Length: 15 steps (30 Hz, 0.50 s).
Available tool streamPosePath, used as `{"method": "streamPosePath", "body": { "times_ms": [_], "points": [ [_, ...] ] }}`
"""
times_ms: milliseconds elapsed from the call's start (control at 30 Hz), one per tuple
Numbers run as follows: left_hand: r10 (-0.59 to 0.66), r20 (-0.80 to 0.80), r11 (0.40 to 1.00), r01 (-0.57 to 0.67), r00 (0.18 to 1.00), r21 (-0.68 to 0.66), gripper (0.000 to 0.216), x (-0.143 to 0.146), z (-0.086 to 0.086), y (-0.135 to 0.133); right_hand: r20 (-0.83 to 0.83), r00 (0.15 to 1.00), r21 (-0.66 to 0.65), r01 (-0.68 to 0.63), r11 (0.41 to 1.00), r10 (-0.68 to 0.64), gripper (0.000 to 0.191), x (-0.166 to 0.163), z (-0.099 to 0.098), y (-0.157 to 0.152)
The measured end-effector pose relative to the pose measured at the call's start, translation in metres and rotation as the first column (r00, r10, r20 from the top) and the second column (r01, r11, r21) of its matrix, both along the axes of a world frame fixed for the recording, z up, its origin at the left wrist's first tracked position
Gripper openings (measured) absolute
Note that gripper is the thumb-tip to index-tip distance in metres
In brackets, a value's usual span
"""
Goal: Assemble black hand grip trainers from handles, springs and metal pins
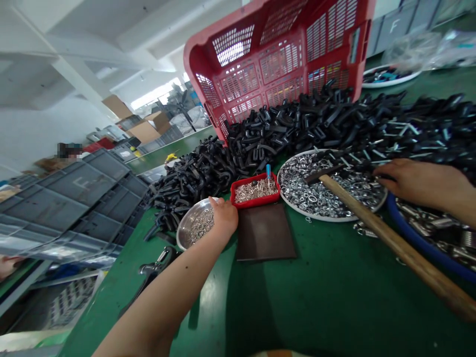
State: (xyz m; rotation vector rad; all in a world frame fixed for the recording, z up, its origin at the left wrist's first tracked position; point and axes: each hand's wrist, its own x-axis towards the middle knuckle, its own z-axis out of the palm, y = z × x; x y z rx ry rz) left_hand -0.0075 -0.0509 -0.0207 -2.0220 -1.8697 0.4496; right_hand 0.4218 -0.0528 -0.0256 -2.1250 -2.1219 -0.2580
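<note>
My left hand (pixel 225 216) is at the right rim of a round metal bowl (pixel 182 230) of small metal rings. Its fingers are drawn together and curl over the rim; what they hold, if anything, is hidden. On the right, my right hand (pixel 407 181) is closed, with a black part between fingers and thumb, at the edge of a heap of black handles with metal pins (pixel 412 134). Under that hand lies a blue-rimmed tray (pixel 399 233) of metal springs. Left of it is a white round tray (pixel 334 218) of metal rings and nuts.
A hammer (pixel 372 223) lies across the white tray. A red tray (pixel 256 200) of small pins sits behind a dark square plate (pixel 266 233). A red crate (pixel 260 74) is tipped over a heap of black handles (pixel 208 168). A black clamp-like part (pixel 158 265) lies front left.
</note>
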Motion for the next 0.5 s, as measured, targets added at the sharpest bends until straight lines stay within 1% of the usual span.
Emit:
{"method": "streamPosePath", "body": {
  "times_ms": [67, 133, 200, 267, 367, 433, 500],
  "points": [
    [-0.044, 0.001, 0.999, 0.044, 0.999, 0.025, 0.036, -0.003, -0.001, -0.002, 0.027, 0.998, -0.057, -0.057, 0.997, 0.059, 0.028, 0.001, 0.002, -0.003],
    [-0.053, 0.011, 0.998, 0.053, 0.999, 0.024, 0.036, -0.005, 0.0, -0.004, 0.017, 0.998, -0.075, -0.066, 0.995, 0.068, 0.032, 0.002, 0.004, -0.006],
    [-0.027, 0.028, 0.999, 0.028, 0.999, -0.017, 0.035, -0.006, 0.005, -0.004, -0.012, 0.998, -0.085, -0.068, 0.994, 0.068, 0.035, 0.002, 0.006, -0.008],
    [0.024, 0.051, 0.997, -0.02, 0.998, -0.079, 0.033, -0.006, 0.012, -0.003, -0.037, 0.997, -0.085, -0.078, 0.993, 0.075, 0.037, 0.001, 0.009, -0.011],
    [0.091, 0.075, 0.986, -0.079, 0.993, -0.149, 0.031, -0.005, 0.021, 0.0, -0.036, 0.998, -0.099, -0.06, 0.993, 0.057, 0.036, 0.0, 0.012, -0.014],
    [0.109, 0.073, 0.982, -0.096, 0.991, -0.162, 0.031, -0.004, 0.023, 0.002, -0.002, 0.999, -0.106, -0.048, 0.993, 0.048, 0.035, -0.002, 0.014, -0.016],
    [0.104, 0.061, 0.983, -0.094, 0.993, -0.155, 0.03, -0.004, 0.02, 0.003, 0.039, 0.998, -0.087, -0.05, 0.995, 0.054, 0.035, -0.003, 0.014, -0.018]
  ]
}}
